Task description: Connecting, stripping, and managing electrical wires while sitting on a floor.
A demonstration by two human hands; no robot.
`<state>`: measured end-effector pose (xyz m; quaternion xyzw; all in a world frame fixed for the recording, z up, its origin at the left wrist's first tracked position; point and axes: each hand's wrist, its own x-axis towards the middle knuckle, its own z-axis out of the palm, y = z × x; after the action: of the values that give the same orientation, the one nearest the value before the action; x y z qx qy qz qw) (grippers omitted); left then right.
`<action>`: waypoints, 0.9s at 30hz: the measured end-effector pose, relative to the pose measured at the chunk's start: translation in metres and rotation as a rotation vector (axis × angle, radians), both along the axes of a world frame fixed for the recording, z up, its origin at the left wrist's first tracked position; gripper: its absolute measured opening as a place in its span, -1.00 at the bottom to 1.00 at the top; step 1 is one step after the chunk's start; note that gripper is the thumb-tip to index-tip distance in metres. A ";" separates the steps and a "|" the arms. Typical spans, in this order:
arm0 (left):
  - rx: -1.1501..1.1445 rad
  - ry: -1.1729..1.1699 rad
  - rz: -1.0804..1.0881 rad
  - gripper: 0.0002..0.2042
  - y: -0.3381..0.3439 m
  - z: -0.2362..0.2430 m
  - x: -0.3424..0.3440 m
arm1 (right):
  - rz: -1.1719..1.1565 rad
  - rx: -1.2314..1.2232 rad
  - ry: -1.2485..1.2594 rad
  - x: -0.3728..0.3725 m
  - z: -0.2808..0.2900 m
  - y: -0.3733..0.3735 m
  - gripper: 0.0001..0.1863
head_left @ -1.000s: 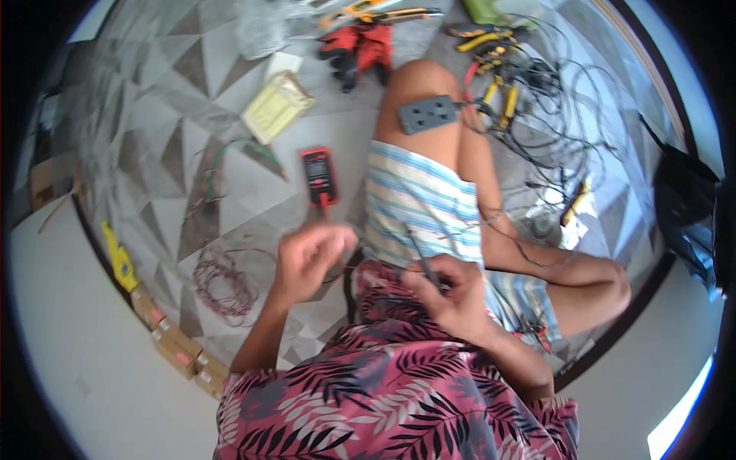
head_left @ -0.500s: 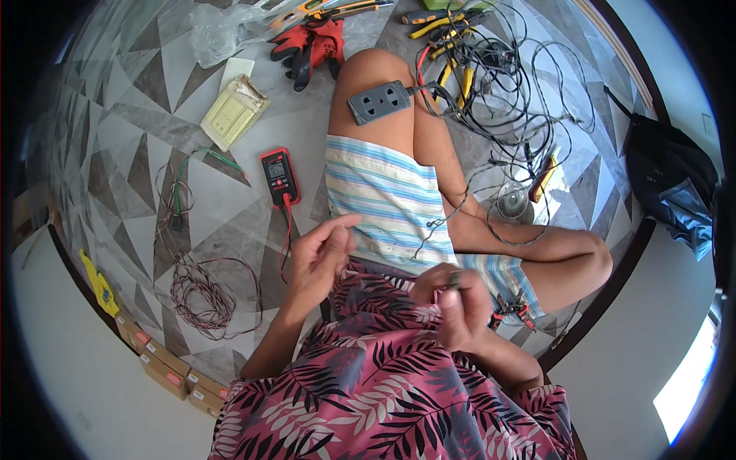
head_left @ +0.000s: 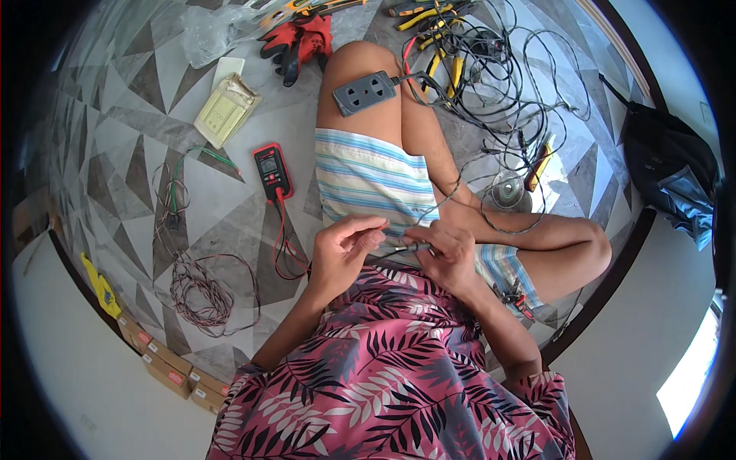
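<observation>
Over my lap, my left hand (head_left: 343,257) is closed, thumb against fingers; a small reddish bit shows at the tips, too small to name. Close by, my right hand (head_left: 451,257) pinches a dark cable (head_left: 402,251), its end pointing toward the left hand. A thin grey wire rises from near the right fingers toward the tangle of cables. On the floor to the left lies a red and black multimeter (head_left: 274,172); its red test lead (head_left: 280,238) runs toward my left wrist, where it goes out of sight. A dark grey extension socket (head_left: 364,93) rests on my knee.
Tangled black cables (head_left: 498,84) cover yellow-handled tools at the far right. Red work gloves (head_left: 299,46) and a cream switch plate (head_left: 228,111) lie far left. A coiled twisted wire (head_left: 201,295) is at left, a utility knife (head_left: 540,164) at right, pliers (head_left: 515,297) by my thigh.
My right hand has moved up and left, closer to my left hand, and the cable end now shows between them. My left hand has shifted slightly right. The whole view has shifted a little.
</observation>
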<state>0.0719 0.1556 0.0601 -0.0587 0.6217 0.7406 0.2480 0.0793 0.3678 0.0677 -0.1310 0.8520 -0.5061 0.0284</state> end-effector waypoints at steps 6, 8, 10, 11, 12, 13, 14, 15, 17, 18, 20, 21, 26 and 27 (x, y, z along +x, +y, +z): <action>0.014 0.139 0.160 -0.79 0.001 0.001 -0.021 | -0.009 -0.117 -0.325 -0.042 0.006 -0.018 -0.84; -0.022 0.176 0.156 -0.78 -0.002 -0.001 -0.026 | -0.053 -0.233 -0.386 -0.049 0.001 -0.022 -0.79; -0.052 0.209 0.156 -0.78 -0.003 0.000 -0.031 | -0.063 -0.282 -0.389 -0.054 0.001 -0.025 -0.79; -0.061 0.210 0.153 -0.78 -0.004 0.002 -0.033 | -0.062 -0.241 -0.415 -0.057 0.003 -0.024 -0.79; -0.072 0.211 0.151 -0.79 -0.005 0.005 -0.036 | -0.059 -0.202 -0.442 -0.061 0.007 -0.024 -0.79; -0.071 0.206 0.158 -0.79 -0.006 0.008 -0.037 | -0.053 -0.199 -0.447 -0.063 0.009 -0.025 -0.79; -0.099 0.203 0.154 -0.79 -0.006 0.010 -0.038 | -0.043 -0.188 -0.479 -0.065 0.011 -0.026 -0.78; -0.126 0.201 0.149 -0.80 -0.006 0.010 -0.039 | -0.037 -0.175 -0.510 -0.066 0.014 -0.027 -0.77; -0.086 0.180 0.175 -0.79 -0.006 0.006 -0.039 | -0.038 -0.169 -0.528 -0.067 0.016 -0.029 -0.78; -0.050 0.164 0.198 -0.79 -0.006 0.004 -0.040 | -0.042 -0.167 -0.541 -0.067 0.016 -0.030 -0.78; -0.040 0.172 0.205 -0.80 -0.005 0.004 -0.041 | -0.033 -0.152 -0.541 -0.067 0.013 -0.030 -0.79; -0.030 0.185 0.209 -0.81 -0.006 0.004 -0.042 | -0.027 -0.139 -0.536 -0.067 0.013 -0.031 -0.79; -0.049 0.146 0.231 -0.86 -0.012 -0.001 -0.040 | -0.029 -0.134 -0.562 -0.068 0.007 -0.038 -0.78; -0.034 0.149 0.260 -0.88 -0.010 -0.004 -0.042 | -0.017 -0.100 -0.573 -0.069 0.004 -0.037 -0.78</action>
<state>0.0302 0.1451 0.0564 -0.0879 0.6382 0.7580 0.1022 0.0103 0.3311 0.0722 0.0234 0.7843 -0.5641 0.2571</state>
